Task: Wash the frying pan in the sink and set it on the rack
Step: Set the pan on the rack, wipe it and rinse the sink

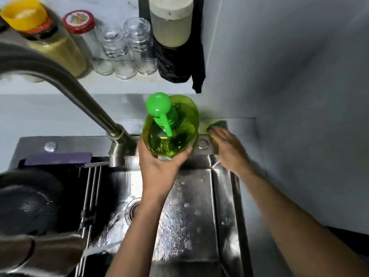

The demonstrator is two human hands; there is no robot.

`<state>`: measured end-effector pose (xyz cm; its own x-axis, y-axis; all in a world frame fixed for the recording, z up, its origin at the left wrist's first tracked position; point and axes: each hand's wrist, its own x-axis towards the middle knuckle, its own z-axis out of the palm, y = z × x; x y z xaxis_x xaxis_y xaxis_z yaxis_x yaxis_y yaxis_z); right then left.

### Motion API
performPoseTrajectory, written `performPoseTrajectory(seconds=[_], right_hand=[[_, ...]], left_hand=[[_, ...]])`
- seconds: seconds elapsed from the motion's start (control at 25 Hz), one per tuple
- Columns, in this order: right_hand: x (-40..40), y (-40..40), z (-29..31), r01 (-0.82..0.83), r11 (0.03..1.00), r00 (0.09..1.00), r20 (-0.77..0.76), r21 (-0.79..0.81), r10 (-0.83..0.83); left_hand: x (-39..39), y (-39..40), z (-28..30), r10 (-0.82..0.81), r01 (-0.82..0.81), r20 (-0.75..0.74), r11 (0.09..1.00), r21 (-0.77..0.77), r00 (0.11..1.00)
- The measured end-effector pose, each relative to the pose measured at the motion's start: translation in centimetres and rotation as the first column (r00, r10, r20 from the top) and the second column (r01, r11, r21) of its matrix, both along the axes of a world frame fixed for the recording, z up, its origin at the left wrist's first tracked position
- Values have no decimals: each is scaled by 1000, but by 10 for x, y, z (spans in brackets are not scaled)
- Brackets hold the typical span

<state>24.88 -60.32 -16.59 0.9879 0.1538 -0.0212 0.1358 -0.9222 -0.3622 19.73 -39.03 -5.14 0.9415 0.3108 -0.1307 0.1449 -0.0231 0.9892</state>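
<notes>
A black frying pan (28, 202) lies at the left, on a metal-bar rack (89, 188) over the left part of the steel sink (223, 198). My left hand (157, 166) grips the base of a green pump bottle of dish soap (171, 132), held at the sink's back ledge. My right hand (229, 148) reaches to the back right corner of the ledge, its blurred fingers lying fairly straight on a green and yellow sponge (218, 123). The sink's floor is wet, with a drain (133, 210) partly hidden by my left forearm.
A curved steel faucet (79, 92) arches from the ledge toward the upper left. On the shelf behind stand spice jars (60, 48), empty glass jars (127, 50) and a black hanging bag (177, 60). A grey wall closes the right side.
</notes>
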Motion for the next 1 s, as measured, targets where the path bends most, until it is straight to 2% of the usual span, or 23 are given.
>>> performPoseTrajectory(seconds=[0.08, 0.12, 0.16, 0.32, 0.4, 0.44, 0.52, 0.56, 0.68, 0.8, 0.92, 1.0], right_hand=[[10, -45, 7, 309, 950, 949, -51, -41, -311], [2, -49, 12, 395, 918, 916, -67, -31, -396], [-21, -44, 7, 398, 918, 915, -68, -11, -397], [-146, -28, 2, 160, 986, 986, -37, -37, -162], [-135, -52, 2, 129, 991, 988, -80, -25, -131], [-116, -60, 2, 190, 982, 980, -63, -25, -191], [-108, -49, 4, 297, 955, 954, -48, -4, -297], [-129, -38, 2, 309, 951, 951, -23, -16, -309], [-238, -14, 7, 223, 974, 975, 4, -30, -223], [-239, -40, 8, 101, 995, 994, -32, -25, -102], [-214, -43, 6, 276, 960, 959, -67, 34, -274], [-250, -20, 2, 370, 928, 929, -47, 53, -368]], left_hand=[[20, -21, 3, -92, 92, 7, 996, -15, 996], [35, -33, 2, -146, 146, 15, 989, -25, 989], [45, -50, 1, -207, 207, 9, 978, -21, 978], [77, -104, -10, -474, 476, -51, 879, 36, 879], [84, -123, -14, -552, 554, -50, 829, 82, 833], [86, -129, -14, -563, 563, -38, 819, 107, 826], [84, -135, -12, -566, 567, -51, 813, 131, 823], [79, -135, -11, -547, 551, -71, 826, 115, 834], [43, -119, -6, -405, 411, -168, 912, 2, 899], [-25, -97, -24, -275, 270, -246, 961, -53, 929], [-102, -68, -47, -240, 226, -357, 971, -81, 903], [-149, -42, -51, -248, 226, -407, 969, -101, 879]])
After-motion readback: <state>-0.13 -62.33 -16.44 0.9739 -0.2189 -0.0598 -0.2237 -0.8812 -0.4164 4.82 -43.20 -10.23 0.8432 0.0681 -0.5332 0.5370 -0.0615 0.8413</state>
